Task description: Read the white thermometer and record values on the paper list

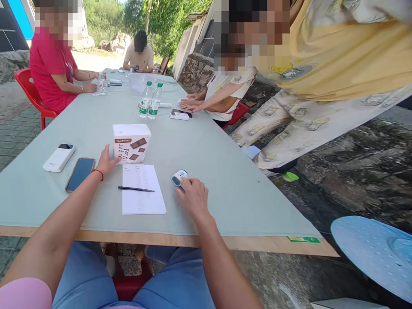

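Observation:
My left hand [107, 164] lies at the left side of a white carton [131, 144] with chocolate squares printed on it. Its fingers are spread and touch the carton's lower left edge. My right hand [195, 196] is closed around the rear of a small white-and-blue handheld device [179, 177], whose front faces left; part of it is hidden under the fingers. Between my hands is a printed sheet of paper [143, 201], with a black pen [136, 189] across it. A smartphone [80, 174] lies beside my left wrist.
A white power bank [59, 158] lies left of the phone. Two water bottles [149, 101] stand behind the carton, near a clear plastic basin [138, 83]. People sit around the table [225, 201]; one person in yellow [347, 64] stands at the right. A blue stool [373, 249] is at lower right.

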{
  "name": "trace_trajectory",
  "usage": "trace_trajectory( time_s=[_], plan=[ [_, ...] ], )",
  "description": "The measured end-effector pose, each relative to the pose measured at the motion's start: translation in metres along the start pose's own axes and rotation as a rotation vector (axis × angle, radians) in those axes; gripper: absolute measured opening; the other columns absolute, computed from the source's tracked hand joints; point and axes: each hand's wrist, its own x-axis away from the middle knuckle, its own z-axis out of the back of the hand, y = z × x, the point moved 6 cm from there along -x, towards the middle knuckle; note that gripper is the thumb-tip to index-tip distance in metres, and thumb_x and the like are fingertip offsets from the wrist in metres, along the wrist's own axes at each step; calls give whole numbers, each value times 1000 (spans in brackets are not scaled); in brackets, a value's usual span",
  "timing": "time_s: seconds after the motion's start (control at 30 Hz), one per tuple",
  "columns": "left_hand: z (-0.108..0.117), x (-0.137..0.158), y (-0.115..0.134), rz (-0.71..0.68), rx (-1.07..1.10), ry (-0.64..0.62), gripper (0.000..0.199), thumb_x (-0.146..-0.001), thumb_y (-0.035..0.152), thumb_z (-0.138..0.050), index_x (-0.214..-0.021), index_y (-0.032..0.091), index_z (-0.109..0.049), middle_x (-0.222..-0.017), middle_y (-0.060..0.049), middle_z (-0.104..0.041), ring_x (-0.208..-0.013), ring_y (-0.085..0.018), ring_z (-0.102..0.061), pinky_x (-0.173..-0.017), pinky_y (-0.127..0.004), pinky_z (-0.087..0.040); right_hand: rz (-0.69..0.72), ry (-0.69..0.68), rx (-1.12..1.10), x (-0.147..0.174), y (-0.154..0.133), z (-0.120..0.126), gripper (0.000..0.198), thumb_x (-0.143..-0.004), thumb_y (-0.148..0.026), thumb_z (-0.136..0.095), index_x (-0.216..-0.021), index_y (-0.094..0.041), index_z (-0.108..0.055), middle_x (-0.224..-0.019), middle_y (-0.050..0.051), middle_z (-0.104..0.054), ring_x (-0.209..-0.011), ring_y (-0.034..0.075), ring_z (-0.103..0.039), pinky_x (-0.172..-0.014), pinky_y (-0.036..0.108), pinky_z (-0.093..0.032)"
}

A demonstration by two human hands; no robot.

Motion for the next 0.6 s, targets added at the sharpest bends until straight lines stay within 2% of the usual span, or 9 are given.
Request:
trace_trajectory(
  time_s=[0.07,0.13,0.2,0.27,0.33,0.37,0.43,0.5,0.6],
  plan=[
    [8,20,11,6,-79,115,84,-73,33,-72,-144,16,-30,-144,-21,-37,-139,-36,-32,-108,-53,-36,155,19,-108,3,-32,-3,27,-90,-26,-56,-114,-22,-66,-105,11,-62,-98,25,-55,-85,37,-37],
    [9,53,36,-146,-127,121,78,-78,31,-67,-144,18,-29,-143,-19,-38,-138,-33,-32,-108,-53,-37,271,-37,-194,6,-63,-10,23,-92,-25,-55,-110,-23,-69,-100,9,-64,-96,24,-56,-84,36,-37],
    [-3,99,65,-339,-169,-28,62,-85,30,-59,-141,20,-35,-139,-16,-44,-134,-29,-39,-108,-51,-38,304,-104,-224,8,-83,-19,22,-92,-24,-57,-108,-23,-71,-96,8,-65,-94,22,-57,-83,34,-37],
    [-22,150,86,-475,-223,-248,49,-90,32,-54,-137,21,-42,-134,-14,-51,-128,-26,-46,-108,-47,-41,297,-154,-219,8,-93,-26,20,-91,-23,-58,-105,-24,-72,-93,7,-65,-92,22,-57,-83,33,-36],
    [-41,195,95,-551,-325,-433,54,-88,37,-59,-137,21,-43,-141,-15,-48,-132,-28,-44,-109,-48,-39,293,-175,-212,7,-96,-31,18,-91,-23,-58,-100,-24,-73,-90,6,-65,-91,21,-57,-82,33,-35],
    [-49,212,97,-567,-395,-485,58,-87,41,-62,-138,21,-42,-145,-15,-45,-136,-31,-40,-112,-51,-35,297,-177,-210,7,-96,-32,17,-91,-23,-58,-97,-24,-74,-89,6,-66,-90,20,-57,-82,33,-34],
    [-64,235,95,-577,-508,-548,68,-84,52,-63,-140,19,-41,-150,-16,-40,-141,-33,-34,-116,-54,-28,310,-170,-218,7,-94,-33,16,-91,-22,-56,-92,-22,-72,-88,6,-66,-90,20,-57,-82,33,-34],
    [-75,243,91,-567,-579,-547,80,-81,65,-59,-142,17,-40,-153,-17,-37,-143,-34,-31,-118,-55,-20,303,-154,-273,8,-91,-31,15,-90,-21,-54,-88,-20,-70,-88,6,-67,-88,20,-58,-81,33,-35],
    [-86,242,86,-561,-641,-522,98,-74,81,-51,-144,14,-39,-152,-20,-38,-143,-36,-30,-119,-57,-14,168,-94,-518,7,-78,-26,14,-87,-28,-52,-87,-20,-64,-82,5,-67,-78,19,-59,-74,32,-39]
  ],
)
